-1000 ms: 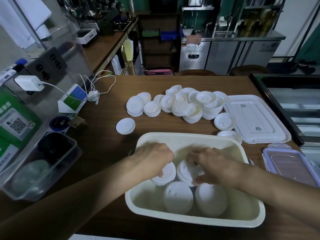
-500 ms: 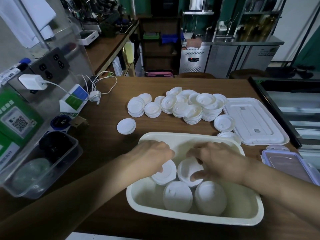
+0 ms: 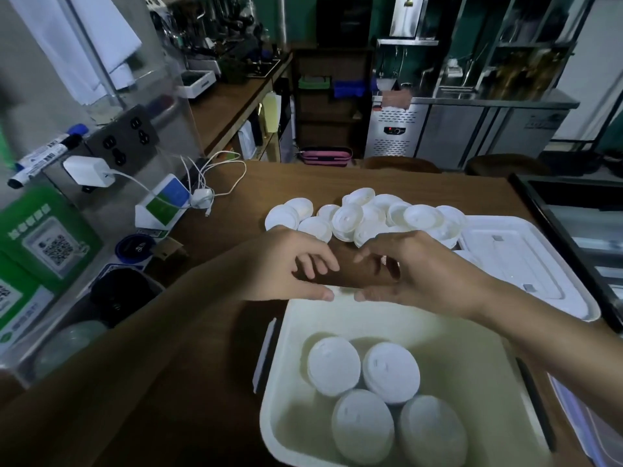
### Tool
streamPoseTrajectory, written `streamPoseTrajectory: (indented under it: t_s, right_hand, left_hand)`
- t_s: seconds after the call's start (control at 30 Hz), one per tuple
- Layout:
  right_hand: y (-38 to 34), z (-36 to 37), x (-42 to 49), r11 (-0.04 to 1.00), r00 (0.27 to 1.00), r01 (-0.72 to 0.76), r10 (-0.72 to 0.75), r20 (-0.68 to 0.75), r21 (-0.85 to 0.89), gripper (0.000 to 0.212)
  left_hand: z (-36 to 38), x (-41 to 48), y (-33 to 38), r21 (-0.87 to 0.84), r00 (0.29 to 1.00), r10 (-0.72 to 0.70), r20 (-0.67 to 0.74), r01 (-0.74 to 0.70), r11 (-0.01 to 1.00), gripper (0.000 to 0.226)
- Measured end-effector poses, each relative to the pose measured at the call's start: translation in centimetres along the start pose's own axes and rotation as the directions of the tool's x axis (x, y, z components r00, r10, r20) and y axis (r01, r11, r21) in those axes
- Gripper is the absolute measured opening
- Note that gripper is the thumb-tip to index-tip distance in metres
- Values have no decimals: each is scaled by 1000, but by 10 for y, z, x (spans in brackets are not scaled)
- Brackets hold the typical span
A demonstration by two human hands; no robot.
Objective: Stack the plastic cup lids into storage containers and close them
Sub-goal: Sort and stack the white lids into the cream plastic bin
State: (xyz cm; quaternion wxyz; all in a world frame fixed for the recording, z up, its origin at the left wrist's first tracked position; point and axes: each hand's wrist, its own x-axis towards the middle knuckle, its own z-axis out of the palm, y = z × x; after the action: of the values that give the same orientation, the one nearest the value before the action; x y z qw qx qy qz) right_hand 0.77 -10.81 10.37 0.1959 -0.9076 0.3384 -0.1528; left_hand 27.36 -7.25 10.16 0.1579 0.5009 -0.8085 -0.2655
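A cream storage container [image 3: 472, 335] sits at the table's near edge with several short stacks of white cup lids [image 3: 371, 389] inside. Beyond it lies a heap of loose white lids [image 3: 367, 217]. My left hand [image 3: 290, 267] and my right hand [image 3: 414, 267] hover side by side above the container's far rim, between it and the heap. Their fingers are loosely spread and hold nothing. The container's flat white lid [image 3: 519, 264] lies to the right of the heap.
A clear tub [image 3: 84, 332] with dark items stands at the left. A charger [image 3: 86, 170] with white cables, QR-code signs and a marker are along the left wall. A purple-rimmed lid [image 3: 593, 429] lies at the right edge. A dark counter edge runs on the right.
Both hands have let go of the lid stacks and lifted out of the container toward the loose heap. The view has moved closer and lower.
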Motion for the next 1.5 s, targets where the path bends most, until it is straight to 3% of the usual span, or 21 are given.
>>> streamPoseTrajectory:
  t_s: [0.33,0.47,0.57,0.67,0.9,1.07,1.27,1.5]
  right_hand:
    - [44,32,96,1000,998,-6,6,70,-2,45]
    - [65,59,130,994,989,-61,73,131,-89,61]
    - [75,74,153,980,980,-121,144,137,-159,78]
    - [81,84,172,968,971,-148,180,154,-201,87]
    - [94,100,195,930,945,-193,263,197,-313,98]
    - [98,103,201,912,925,-238,317,208,-333,97]
    - [94,99,195,938,944,-231,281,174,-259,104]
    - [90,87,179,970,953,-241,245,177,-43,85]
  left_hand:
    - [1,4,-95,-110,948,-191,-256,168,980,29]
    - [14,8,-138,-37,900,-336,-278,340,940,68]
    - [22,13,-155,60,859,-478,-182,495,867,98]
    - [30,18,-169,113,819,-560,-126,573,812,111]
    - [35,24,-177,85,853,-501,-146,516,853,82]
    - [41,26,-174,15,895,-426,-132,432,902,88]
    - [44,27,-167,-22,927,-339,-162,340,940,82]
    - [38,27,-154,-43,939,-315,-137,312,949,75]
